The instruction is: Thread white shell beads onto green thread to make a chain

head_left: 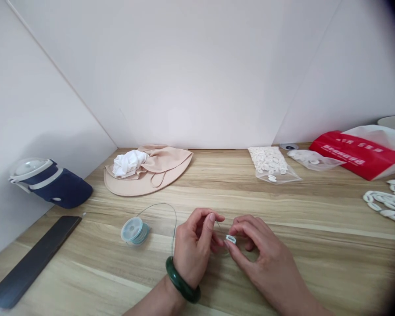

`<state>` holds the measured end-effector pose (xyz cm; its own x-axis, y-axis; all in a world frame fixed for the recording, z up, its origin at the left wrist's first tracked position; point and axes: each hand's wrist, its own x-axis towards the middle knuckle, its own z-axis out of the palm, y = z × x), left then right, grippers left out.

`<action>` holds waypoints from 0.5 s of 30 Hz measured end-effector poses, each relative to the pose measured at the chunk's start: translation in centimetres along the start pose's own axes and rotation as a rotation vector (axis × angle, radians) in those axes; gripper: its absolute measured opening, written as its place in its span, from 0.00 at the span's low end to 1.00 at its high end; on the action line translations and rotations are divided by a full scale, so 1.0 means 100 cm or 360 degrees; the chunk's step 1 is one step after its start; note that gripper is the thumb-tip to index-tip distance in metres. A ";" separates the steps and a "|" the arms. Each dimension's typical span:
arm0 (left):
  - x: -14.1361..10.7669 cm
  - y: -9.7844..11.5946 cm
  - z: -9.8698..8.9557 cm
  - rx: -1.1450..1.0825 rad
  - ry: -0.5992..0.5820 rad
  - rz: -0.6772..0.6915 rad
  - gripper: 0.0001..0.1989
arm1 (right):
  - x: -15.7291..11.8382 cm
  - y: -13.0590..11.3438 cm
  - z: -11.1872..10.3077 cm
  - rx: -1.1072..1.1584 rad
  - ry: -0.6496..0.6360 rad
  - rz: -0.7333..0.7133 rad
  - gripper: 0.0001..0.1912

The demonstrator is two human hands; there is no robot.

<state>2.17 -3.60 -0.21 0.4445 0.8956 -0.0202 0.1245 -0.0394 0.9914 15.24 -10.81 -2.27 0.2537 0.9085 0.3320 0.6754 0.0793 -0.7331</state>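
Observation:
Between the thumb and fingers of my left hand [197,239] is pinched a thin dark thread [175,219], which loops back to a spool [136,231] at the left. A short end of it sticks out past the fingertips. Facing it, my right hand [261,250] pinches a small white shell-shaped bead [231,239] with a slot along its middle. Both hands are close together just above the table, the bead slightly right of the thread end. A green bangle [182,281] circles my left wrist.
A bag of white beads [270,162], a smaller clear bag [316,159] and a red packet [358,153] lie at the back right. Chained white beads [386,204] rest at the right edge. A beige hat [145,184], blue jug [59,186] and black strip [36,259] are leftward.

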 end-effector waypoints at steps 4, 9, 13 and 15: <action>-0.002 0.003 -0.001 0.0032 -0.0037 0.0063 0.11 | 0.002 -0.005 -0.003 0.0550 -0.0109 0.0422 0.07; -0.006 0.005 -0.002 0.0178 -0.0119 0.0196 0.10 | 0.007 -0.013 -0.007 0.1354 -0.0355 0.0860 0.17; -0.004 0.003 -0.003 0.0146 -0.0121 0.0201 0.11 | 0.010 -0.013 -0.006 0.1383 -0.0371 0.0876 0.13; -0.003 0.003 -0.003 0.0065 -0.0133 0.0145 0.12 | 0.011 -0.012 -0.006 0.1390 -0.0340 0.0863 0.13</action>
<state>1.78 -3.71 0.15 0.5275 0.8476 0.0574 0.1155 -0.1385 0.9836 15.07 -10.17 -0.70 0.1876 0.9577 -0.2182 -0.2482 -0.1687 -0.9539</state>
